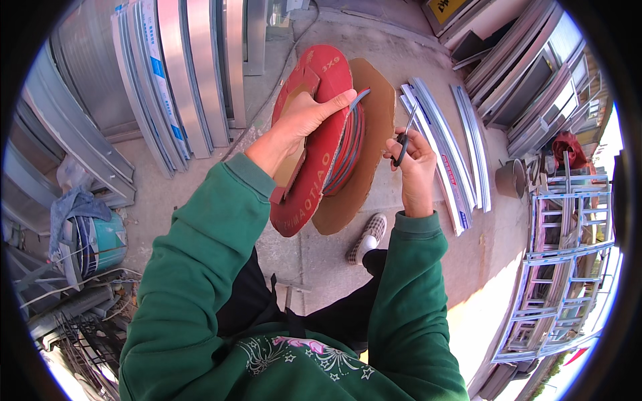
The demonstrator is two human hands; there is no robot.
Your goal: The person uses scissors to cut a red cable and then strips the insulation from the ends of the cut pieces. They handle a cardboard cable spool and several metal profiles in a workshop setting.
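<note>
A cardboard reel (304,190) with a red outer face is held up in front of me, tilted. A thin grey and red strip (349,150) is wound between its red side and its plain brown side (374,134). My left hand (309,117) grips the red side through the cut-out at its middle. The left thumb lies across the upper rim, close to the loose grey end of the strip. To the right of the reel, my right hand (418,167) is closed on black-handled scissors (401,146), their blades pointing up and away from the reel.
Long metal profiles (148,87) lean upright at the left. More white profiles (445,157) lie on the floor at right, near a grey bucket (510,178). Metal frames (558,267) stand far right. A teal bucket (107,240) with a blue cloth sits left.
</note>
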